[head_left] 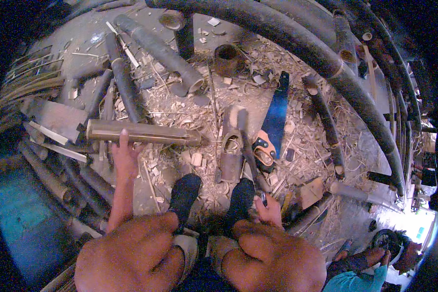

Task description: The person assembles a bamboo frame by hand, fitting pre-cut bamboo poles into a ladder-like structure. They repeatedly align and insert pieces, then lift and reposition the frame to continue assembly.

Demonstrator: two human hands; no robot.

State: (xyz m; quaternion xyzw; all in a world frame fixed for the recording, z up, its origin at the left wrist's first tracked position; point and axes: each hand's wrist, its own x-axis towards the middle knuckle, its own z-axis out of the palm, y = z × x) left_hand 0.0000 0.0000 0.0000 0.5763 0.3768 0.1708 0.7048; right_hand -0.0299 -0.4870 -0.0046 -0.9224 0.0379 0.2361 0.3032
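the left hand (pixel 124 156) reaches out flat, fingers apart, its fingertips touching the near side of a short bamboo tube (pixel 142 132) that lies crosswise on the shavings (pixel 199 121) ahead of the left shoe (pixel 184 193); nothing is gripped yet. the tube looks stiff, hollow and fairly light, smooth enough to roll, so a wrap around its middle seems the surest hold. the right hand (pixel 269 210) is closed on a small dark tool (pixel 264 198) beside the right shoe (pixel 240 195), near the blue saw (pixel 275 117).

Hidden behind the knee (pixel 272 258): most of the right hand (pixel 270 210); small object (pixel 264 198) in its fingers too small to identify.
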